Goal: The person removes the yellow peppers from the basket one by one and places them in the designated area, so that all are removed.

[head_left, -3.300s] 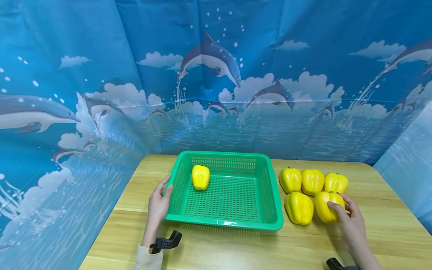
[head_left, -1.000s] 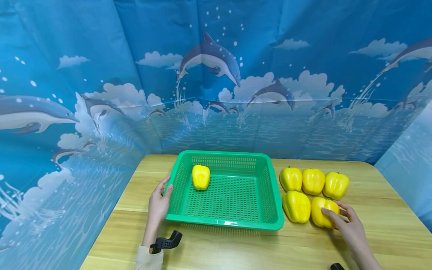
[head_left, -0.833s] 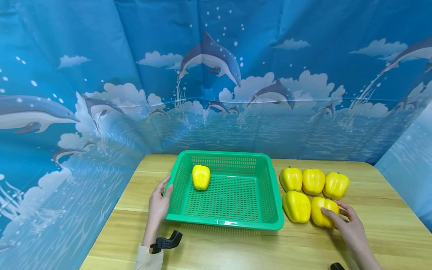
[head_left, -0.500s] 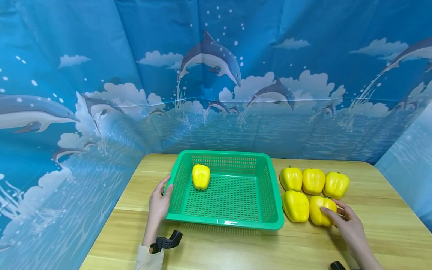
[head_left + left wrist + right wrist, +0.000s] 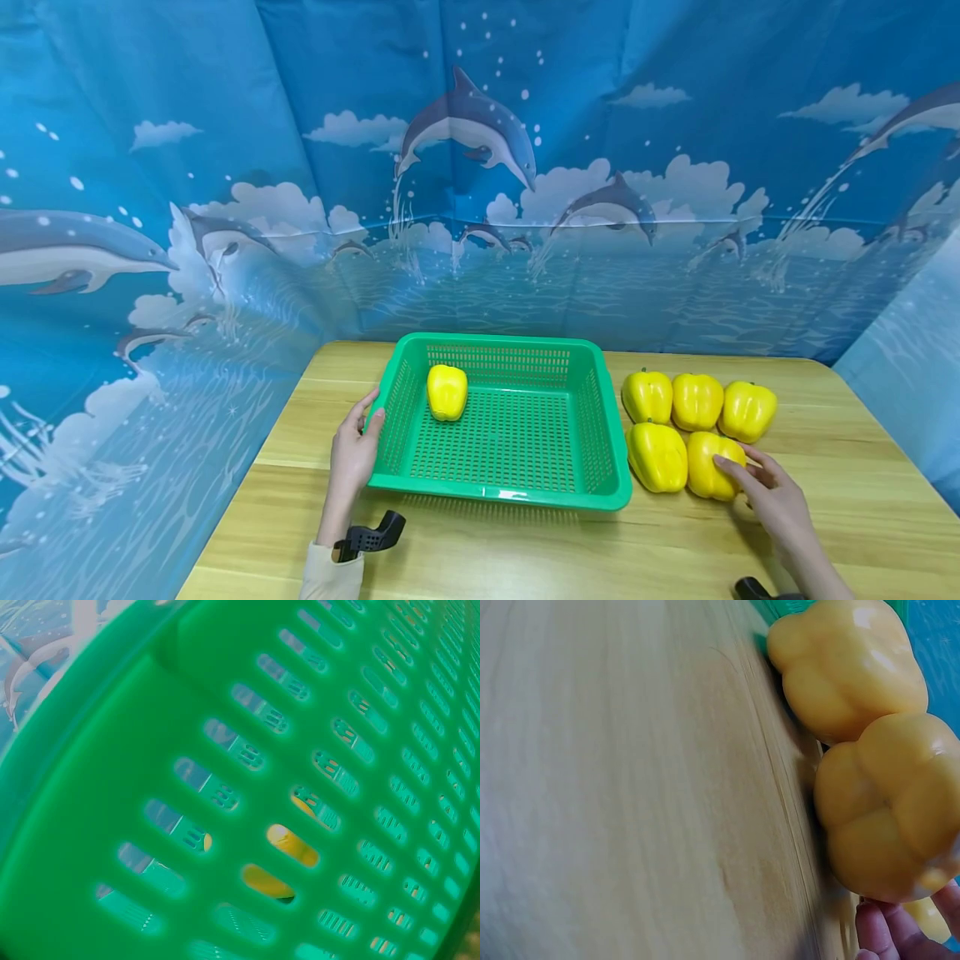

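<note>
In the head view, a green plastic basket (image 5: 501, 493) stands on the table with one yellow bell pepper (image 5: 447, 393) in its back left part. My left hand (image 5: 354, 446) grips the basket's left rim, thumb over the edge. The basket's slotted wall (image 5: 217, 780) fills the left wrist view. At right, my right hand (image 5: 772, 500) holds a yellow bell pepper (image 5: 711, 468) between thumb and fingers. This pepper sits at the front right of the group, against another bell pepper (image 5: 657, 458). In the right wrist view, fingertips (image 5: 874, 930) touch the underside of the held pepper (image 5: 892, 810).
Behind the held pepper, three more yellow bell peppers (image 5: 697, 402) stand in a row, close to the basket's right side. The wooden table (image 5: 525, 558) ends at a blue dolphin-print curtain (image 5: 480, 292). Black wrist-camera mounts (image 5: 372, 533) stick out from the wrists.
My right hand has moved its pepper left, closer beside the front left pepper, which has shifted slightly left too. The left hand and the basket have stayed in place.
</note>
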The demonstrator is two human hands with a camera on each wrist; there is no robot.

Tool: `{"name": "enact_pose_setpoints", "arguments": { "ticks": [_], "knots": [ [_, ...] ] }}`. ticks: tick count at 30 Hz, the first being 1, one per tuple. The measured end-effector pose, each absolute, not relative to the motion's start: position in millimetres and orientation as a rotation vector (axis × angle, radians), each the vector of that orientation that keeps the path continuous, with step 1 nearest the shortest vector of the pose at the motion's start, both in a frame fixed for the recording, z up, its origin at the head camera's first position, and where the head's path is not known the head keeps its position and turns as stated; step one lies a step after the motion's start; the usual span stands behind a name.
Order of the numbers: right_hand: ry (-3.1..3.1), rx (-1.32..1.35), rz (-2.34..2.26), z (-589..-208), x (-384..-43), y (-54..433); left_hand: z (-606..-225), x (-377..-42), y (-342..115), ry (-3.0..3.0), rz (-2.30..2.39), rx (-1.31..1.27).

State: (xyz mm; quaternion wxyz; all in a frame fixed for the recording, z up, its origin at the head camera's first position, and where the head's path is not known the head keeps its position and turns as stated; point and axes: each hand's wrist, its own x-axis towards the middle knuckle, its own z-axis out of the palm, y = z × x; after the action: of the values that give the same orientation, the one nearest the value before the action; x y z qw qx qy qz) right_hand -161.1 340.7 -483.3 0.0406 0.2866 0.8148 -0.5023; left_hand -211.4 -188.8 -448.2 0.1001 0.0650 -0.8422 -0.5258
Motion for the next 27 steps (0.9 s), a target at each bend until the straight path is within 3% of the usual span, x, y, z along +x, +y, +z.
{"name": "enact_pose_setpoints", "arguments": {
  "ticks": [27],
  "knots": [
    [2.407, 0.766, -1.531, -484.2, -163.9, 346.0, -448.0, -211.7, -188.7, -2.494, -1.551, 0.194]
  ]
}}
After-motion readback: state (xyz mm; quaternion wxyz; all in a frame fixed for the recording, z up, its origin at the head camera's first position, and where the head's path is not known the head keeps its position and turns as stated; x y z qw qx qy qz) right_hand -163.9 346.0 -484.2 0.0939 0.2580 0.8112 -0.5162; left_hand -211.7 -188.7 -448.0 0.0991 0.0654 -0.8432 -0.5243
